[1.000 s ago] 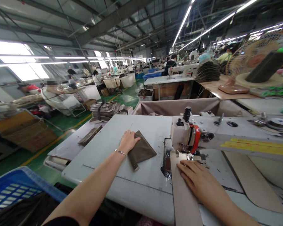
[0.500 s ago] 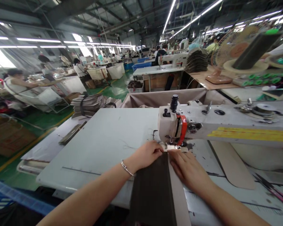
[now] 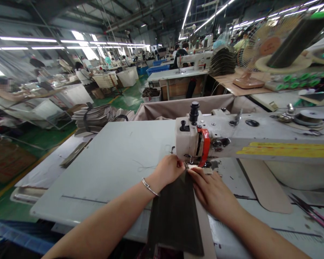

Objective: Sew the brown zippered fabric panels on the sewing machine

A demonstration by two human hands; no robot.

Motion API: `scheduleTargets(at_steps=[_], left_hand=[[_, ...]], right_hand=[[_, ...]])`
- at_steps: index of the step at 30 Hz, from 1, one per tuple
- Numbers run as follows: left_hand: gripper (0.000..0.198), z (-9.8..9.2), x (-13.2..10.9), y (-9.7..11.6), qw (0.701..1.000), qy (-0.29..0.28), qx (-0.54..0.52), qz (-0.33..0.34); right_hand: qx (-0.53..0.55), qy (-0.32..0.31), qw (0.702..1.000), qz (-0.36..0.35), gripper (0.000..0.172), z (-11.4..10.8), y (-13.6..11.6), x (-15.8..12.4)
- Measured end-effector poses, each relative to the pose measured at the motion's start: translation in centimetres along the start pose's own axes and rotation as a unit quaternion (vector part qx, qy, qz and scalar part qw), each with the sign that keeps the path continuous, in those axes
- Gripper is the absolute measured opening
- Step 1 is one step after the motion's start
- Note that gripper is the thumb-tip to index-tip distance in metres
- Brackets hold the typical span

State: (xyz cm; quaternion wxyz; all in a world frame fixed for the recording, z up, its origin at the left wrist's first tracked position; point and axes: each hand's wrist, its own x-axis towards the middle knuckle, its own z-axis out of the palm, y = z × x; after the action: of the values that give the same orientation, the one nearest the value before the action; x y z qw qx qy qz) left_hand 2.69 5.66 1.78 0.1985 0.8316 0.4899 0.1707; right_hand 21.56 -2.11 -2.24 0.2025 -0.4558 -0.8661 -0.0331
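Note:
A dark olive fabric piece lies flat on the sewing table, over a tan strip. Its far end sits under the needle of the white sewing machine. My left hand, with a bracelet on the wrist, pinches the fabric's top left corner right at the presser foot. My right hand presses its fingers on the fabric's top right edge, fingertips meeting the left hand below the needle.
A tan curved panel lies right of the machine bed. Stacked fabric pieces sit beyond the table's left corner. A fan stands at the back right. Other workers sit at tables on the left and far behind.
My left hand carried the dark fabric from the table's middle to the needle and laid it over the tan strip. Both hands then closed in at the presser foot.

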Motion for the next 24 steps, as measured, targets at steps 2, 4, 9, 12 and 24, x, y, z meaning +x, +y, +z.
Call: scheduleTargets(at_steps=[2,4,9,12,24], left_hand=[[0.016,0.0,0.1,0.0,1.000,0.002,0.004,0.003],[0.014,0.0,0.1,-0.1,1.000,0.002,0.006,0.009],[0.014,-0.1,0.3,-0.3,1.000,0.007,0.014,0.021],[0.011,-0.6,-0.4,0.2,0.999,0.023,0.025,0.025],[0.028,-0.4,-15.4,3.7,0.945,-0.122,0.039,0.301]], right_hand=[[0.002,-0.001,1.000,0.001,0.044,0.0,0.0,0.0],[0.004,-0.001,1.000,0.001,0.045,0.1,0.1,-0.1],[0.002,-0.001,1.000,0.000,0.046,0.2,0.2,-0.1],[0.003,0.000,1.000,-0.003,0.044,0.0,0.2,0.0],[0.035,-0.036,0.999,0.018,0.036,-0.6,0.0,0.0]])
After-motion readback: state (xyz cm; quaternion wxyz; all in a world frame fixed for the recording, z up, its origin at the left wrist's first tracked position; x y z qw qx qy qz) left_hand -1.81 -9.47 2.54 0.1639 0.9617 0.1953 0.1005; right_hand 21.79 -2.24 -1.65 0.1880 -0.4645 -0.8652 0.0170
